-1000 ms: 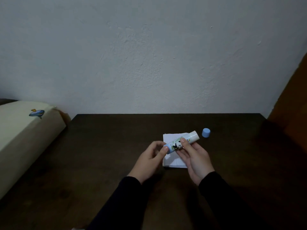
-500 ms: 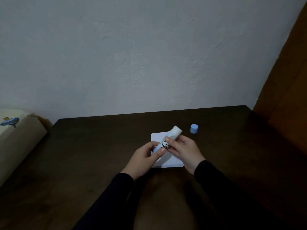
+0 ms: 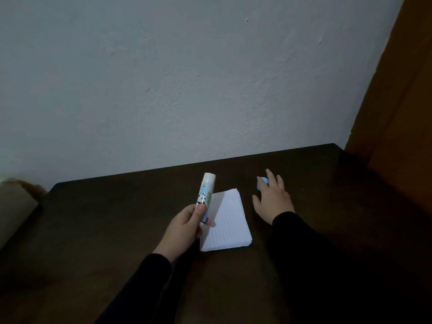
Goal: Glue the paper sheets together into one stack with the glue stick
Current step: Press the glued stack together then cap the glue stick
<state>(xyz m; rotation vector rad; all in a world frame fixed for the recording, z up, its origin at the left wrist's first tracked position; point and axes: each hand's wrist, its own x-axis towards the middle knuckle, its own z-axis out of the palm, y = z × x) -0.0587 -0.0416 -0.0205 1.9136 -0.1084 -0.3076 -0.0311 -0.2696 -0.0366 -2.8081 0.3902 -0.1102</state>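
A white glue stick point(image 3: 205, 195) with a panda label and a blue base points up and away, uncapped, and my left hand point(image 3: 187, 228) is shut around its lower end. Just right of that hand, a stack of white lined paper sheets point(image 3: 230, 223) lies flat on the dark wooden table point(image 3: 117, 230). The blue cap point(image 3: 261, 183) rests on the table behind and to the right of the stack. My right hand point(image 3: 273, 199) lies over it with fingers spread. The fingertips touch the cap and partly hide it; no grip on it shows.
A pale wall stands right behind the table's far edge. A brown wooden panel point(image 3: 397, 136) rises along the right side. A cream-coloured padded object point(image 3: 14, 211) sits beside the table at the far left.
My right hand let go of the glue stick and moved right and away onto the blue cap. My left hand now holds the stick alone, tilted more upright. The view shifted right.
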